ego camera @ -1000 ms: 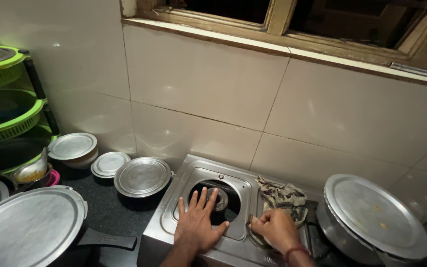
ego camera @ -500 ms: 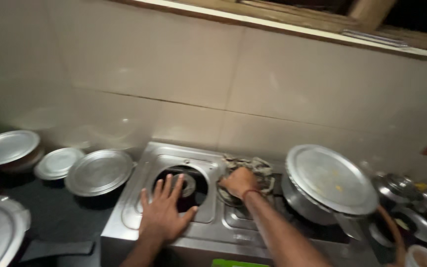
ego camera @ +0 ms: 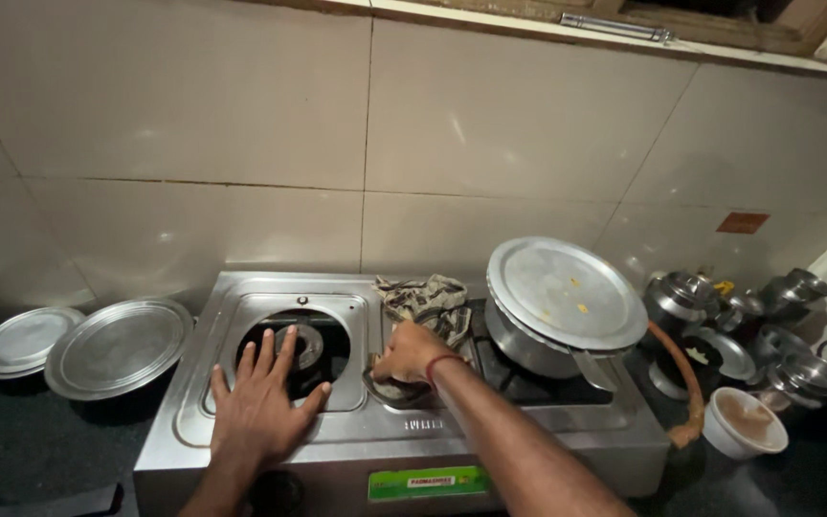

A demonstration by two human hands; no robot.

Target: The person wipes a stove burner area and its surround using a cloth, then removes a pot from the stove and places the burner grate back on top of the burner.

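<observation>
Looks liable to jolt the lidded pot (ego camera: 567, 292) at three o'clock through a hard tug, with left hand (ego camera: 262, 407) splayed flat at nine o'clock and right hand (ego camera: 412, 352) seemingly clenched on the dark ring (ego camera: 390, 391) mid-stove (ego camera: 538, 431).

A two-burner gas stove (ego camera: 337, 436) sat on the surface (ego camera: 31, 450) against the tiled wall (ego camera: 366, 144). A lidded pot (ego camera: 557, 306) stood on its right burner, with a crumpled cloth (ego camera: 423, 297) just left of it. Two plates (ego camera: 117, 345) lay left of the stove; steel vessels (ego camera: 768, 325) and a cup (ego camera: 744, 421) stood to its right.
</observation>
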